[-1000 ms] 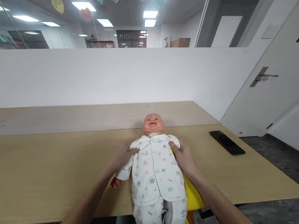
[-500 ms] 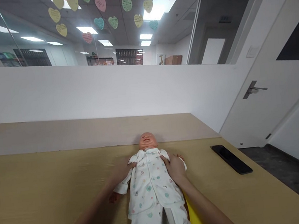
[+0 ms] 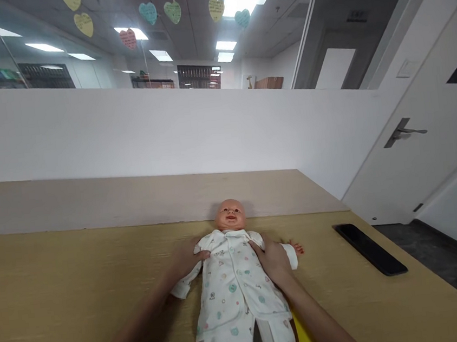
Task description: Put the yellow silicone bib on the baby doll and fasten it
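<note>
The doll point(image 3: 230, 215) has a peachy-pink head, and its outfit point(image 3: 233, 295) is white, scattered with small teal and pink dots and little dark prints. A bright yellow sheet point(image 3: 305, 337) shows at the near right. The table point(image 3: 80, 279) is pale tan wood, the phone point(image 3: 369, 248) black, and the far paper hearts point(image 3: 173, 12) teal, yellow and pink.

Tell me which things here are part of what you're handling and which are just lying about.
Part of the job:
baby doll
white patterned sleepsuit, gripped at the chest by the left hand and right hand

Just lying about:
black phone
yellow item, untouched
</note>
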`<state>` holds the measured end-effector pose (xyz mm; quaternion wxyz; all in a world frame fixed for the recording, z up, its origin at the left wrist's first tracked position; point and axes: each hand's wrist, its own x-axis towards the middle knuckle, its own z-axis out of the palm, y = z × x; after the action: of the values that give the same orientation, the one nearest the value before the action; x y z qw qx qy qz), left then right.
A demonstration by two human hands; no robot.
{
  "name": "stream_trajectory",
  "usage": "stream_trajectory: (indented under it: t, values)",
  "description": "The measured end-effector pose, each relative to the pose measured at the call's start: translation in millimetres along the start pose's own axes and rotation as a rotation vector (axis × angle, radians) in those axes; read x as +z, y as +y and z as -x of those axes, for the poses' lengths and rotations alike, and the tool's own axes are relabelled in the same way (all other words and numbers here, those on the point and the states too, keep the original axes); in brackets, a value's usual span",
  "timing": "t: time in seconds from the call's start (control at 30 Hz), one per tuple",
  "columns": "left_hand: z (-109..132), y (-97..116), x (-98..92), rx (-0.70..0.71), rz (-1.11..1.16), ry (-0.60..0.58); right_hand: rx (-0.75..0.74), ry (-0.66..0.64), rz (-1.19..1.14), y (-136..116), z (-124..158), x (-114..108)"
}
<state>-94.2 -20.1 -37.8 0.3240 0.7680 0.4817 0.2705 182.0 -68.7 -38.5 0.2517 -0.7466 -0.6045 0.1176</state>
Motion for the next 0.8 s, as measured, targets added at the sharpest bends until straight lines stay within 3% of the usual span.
stream_trajectory:
  t: [0.17,0.3,0.47,0.63,0.8]
  values:
    - [10,12,0.2,-0.107,-0.389,0.101,0.022,-0.043,-0.033,4,2,-2]
    - [20,33,4.3,-0.115,-0.687,0.178,-0.008,-0.024,-0.200,8,4,-7]
    - [26,45,9.1,-0.061,-0.744,0.204,-0.006,0.009,-0.381,20,4,-7]
    - [23,38,17.4,-0.015,-0.758,0.185,-0.011,0.043,-0.491,32,-4,-6]
    - [23,34,19.7,0.010,-0.746,0.185,0.175,0.048,-0.758,38,8,-26]
